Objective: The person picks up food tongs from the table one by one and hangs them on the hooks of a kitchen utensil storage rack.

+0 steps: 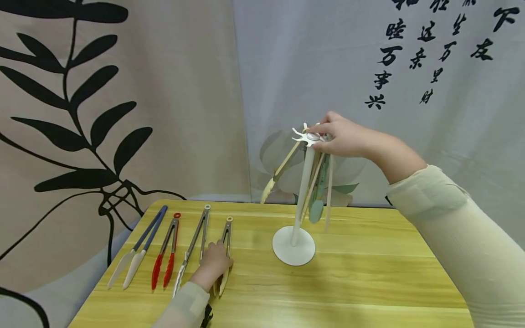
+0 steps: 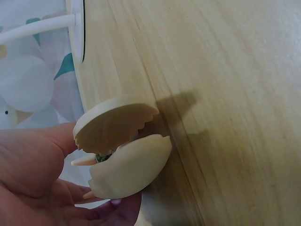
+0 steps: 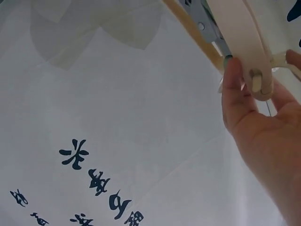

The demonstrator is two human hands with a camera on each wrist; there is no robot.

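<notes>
My left hand (image 1: pixel 214 265) grips a pair of tongs (image 1: pixel 228 232) with a metal body and cream scalloped tips (image 2: pixel 134 165), lying low over the table. In the left wrist view, the tips stand a little apart. At the white utensil stand (image 1: pixel 303 191), my right hand (image 1: pixel 346 135) pinches the hooked top, with thumb and fingers around its hub. Several utensils hang from the hooks: one with a cream end (image 1: pixel 268 189), a green one (image 1: pixel 316 210) and a pale pink handle (image 3: pixel 242 47) with a hook through its hole.
Left of my left hand, blue-handled tongs with white tips (image 1: pixel 134 264), red-tipped tongs (image 1: pixel 169 269) and long metal tongs (image 1: pixel 197 232) lie in a row on the wooden table (image 1: pixel 369 273). Behind the table hangs a printed curtain (image 1: pixel 307 54). Something dark (image 1: pixel 207 315) shows beside my left sleeve.
</notes>
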